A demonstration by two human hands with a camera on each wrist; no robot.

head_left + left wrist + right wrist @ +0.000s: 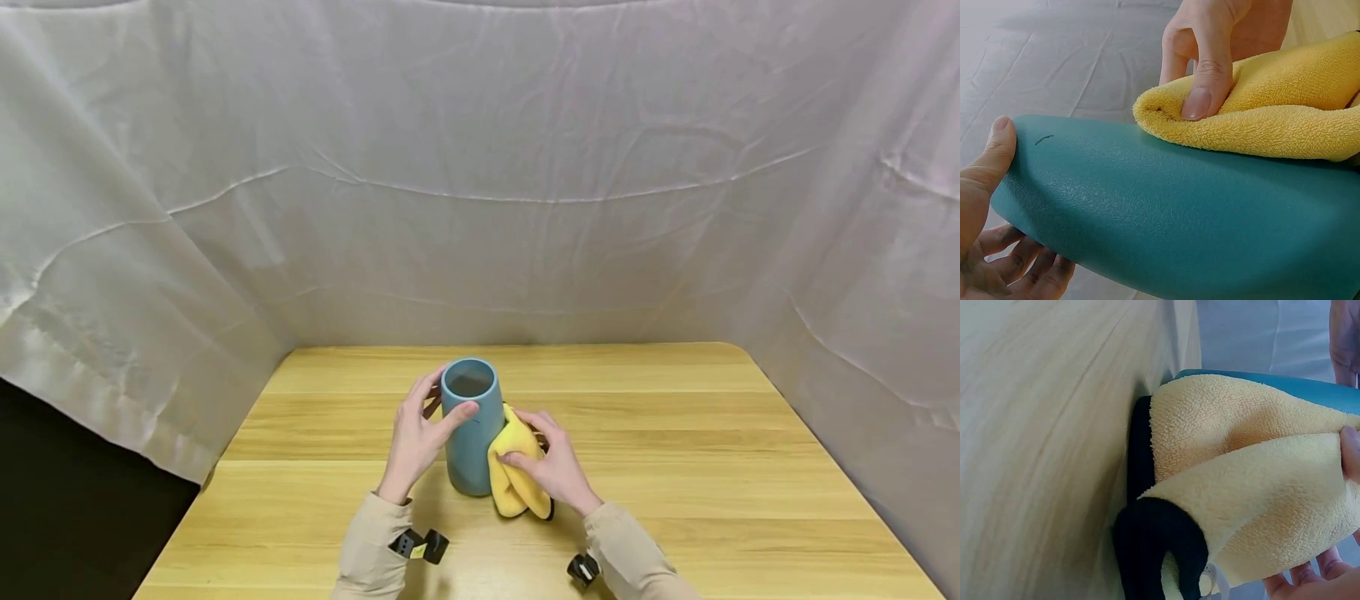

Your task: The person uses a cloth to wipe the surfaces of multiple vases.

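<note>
A blue-green vase [471, 450] with a wide round mouth stands on the wooden table. My left hand [417, 433] grips it near the rim, thumb on the near side and fingers round the left. In the left wrist view a small dark mark shows on the vase [1166, 206] near that thumb. My right hand [557, 468] holds a folded yellow cloth [517, 467] with dark edging against the vase's right side. The right thumb presses into a fold of the cloth [1272, 131]. In the right wrist view the cloth [1210, 437] hangs down beside the tabletop, covering part of the vase.
The light wooden table [712, 467] extends to both sides of the vase. Grey-white curtains [480, 167] enclose it at the back and sides. A dark area [82, 500] lies beyond the table's left edge. Both wrists carry small black cameras [435, 546].
</note>
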